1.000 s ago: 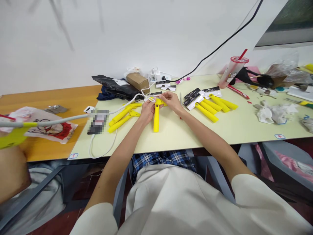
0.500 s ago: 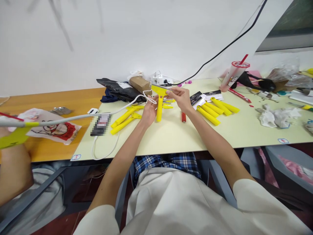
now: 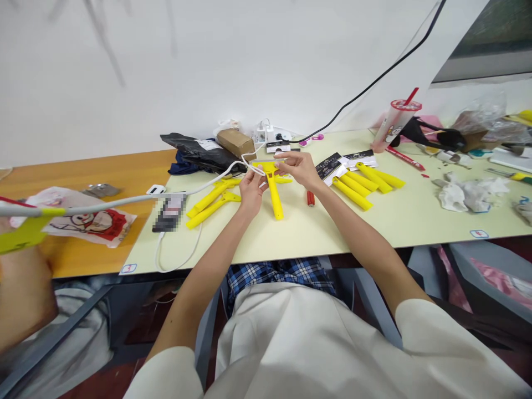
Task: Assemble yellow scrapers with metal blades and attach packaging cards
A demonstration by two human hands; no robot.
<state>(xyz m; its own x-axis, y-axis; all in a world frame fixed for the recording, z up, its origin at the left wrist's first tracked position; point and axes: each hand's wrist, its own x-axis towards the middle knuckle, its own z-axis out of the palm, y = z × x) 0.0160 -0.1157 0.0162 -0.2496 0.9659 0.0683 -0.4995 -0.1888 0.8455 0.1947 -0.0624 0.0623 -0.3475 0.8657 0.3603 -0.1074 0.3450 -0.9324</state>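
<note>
Since half a second ago, the yellow scraper (image 3: 275, 197) has been lowered and turned, so its handle now slants toward the near edge of the pale worktop (image 3: 299, 239), its end leaning slightly right. Its broad head lies toward the far edge, held between both hands near the middle of the worktop's width. Fingers of the left hand (image 3: 251, 193) are nearly closed around the left end of the head; those of the right hand (image 3: 300, 168) pinch its right end, thumb and forefinger almost together. White cable (image 3: 226, 168) crosses close by the left fingertips. Just beyond the right wrist's inner side lies a red handle (image 3: 311, 198). More yellow scrapers (image 3: 213, 210) rest toward the left edge, near a white-and-black item, partly blurred (image 3: 169, 213). Farther right, yellow handles (image 3: 353, 194) fan out beside black-and-white cards (image 3: 331, 168), with a lidded cup (image 3: 394, 127) near the far edge.
</note>
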